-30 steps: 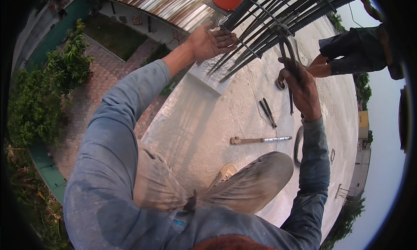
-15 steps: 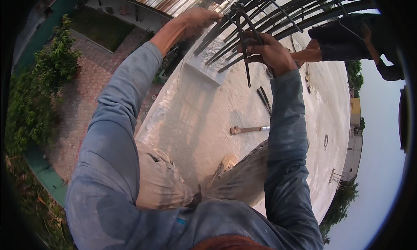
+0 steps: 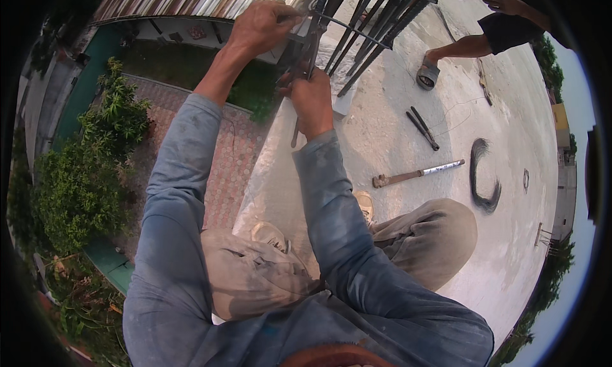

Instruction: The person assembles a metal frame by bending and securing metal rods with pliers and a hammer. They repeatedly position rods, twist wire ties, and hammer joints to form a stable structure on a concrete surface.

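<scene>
Beside steel bars [image 3: 411, 16], the right hand [image 3: 310, 102] clasps dark pincers [image 3: 312, 48] — the left hand [image 3: 262, 26] is curled, its hold unclear.

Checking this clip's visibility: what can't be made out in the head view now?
In the head view:
Tool: handles partly hidden by the right hand; working end blurred against the bars.
Left hand: whether it pinches anything is too small to tell.
Bars: upper ends cut off by the top edge.
Co-worker: head cut off too.

Dark metal pincers [image 3: 313, 47], held by the handles, beside long dark rebar [image 3: 408, 21], bundled
</scene>
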A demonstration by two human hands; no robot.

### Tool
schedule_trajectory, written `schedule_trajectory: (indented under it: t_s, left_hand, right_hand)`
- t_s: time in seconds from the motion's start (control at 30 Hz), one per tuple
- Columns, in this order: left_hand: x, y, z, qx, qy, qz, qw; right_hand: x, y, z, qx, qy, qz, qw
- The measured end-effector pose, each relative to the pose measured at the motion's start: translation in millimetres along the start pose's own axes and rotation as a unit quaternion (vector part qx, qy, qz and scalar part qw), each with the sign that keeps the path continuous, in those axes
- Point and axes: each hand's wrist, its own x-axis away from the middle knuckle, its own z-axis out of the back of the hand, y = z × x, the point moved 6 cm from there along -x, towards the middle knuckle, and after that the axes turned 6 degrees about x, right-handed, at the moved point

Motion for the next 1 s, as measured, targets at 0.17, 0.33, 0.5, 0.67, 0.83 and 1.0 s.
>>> schedule_trajectory:
  t_s: [0.17,0.33,0.5,0.67,0.83,1.0]
  left_hand:
    - [4.7,8.1,7.3,-0.032,0.026,-0.015,0.999]
    - [3.3,18.0,8.2,-0.036,0.004,0.001,0.999]
    - [4.4,19.0,7.0,-0.022,-0.015,0.056,0.998]
    - [19.8,2.1,18.9,0.147,-0.090,0.231,0.958]
    - [90.8,-31.1,65.6,0.097,-0.264,0.381,0.881]
    - [177.5,-32.3,54.9,0.220,-0.450,0.477,0.722]
  right_hand:
    - [-12.5,1.3,-18.7,0.071,0.029,0.104,0.992]
    - [-17.5,-1.3,-35.3,0.113,0.051,0.103,0.987]
    - [-10.8,-5.8,-52.2,0.081,0.098,0.103,0.987]
    - [-12.0,-6.0,-68.9,-0.104,0.086,0.099,0.986]
    - [-19.3,5.8,-103.4,-0.451,-0.054,-0.013,0.891]
    - [-15.9,2.1,-121.5,-0.593,-0.120,-0.013,0.796]
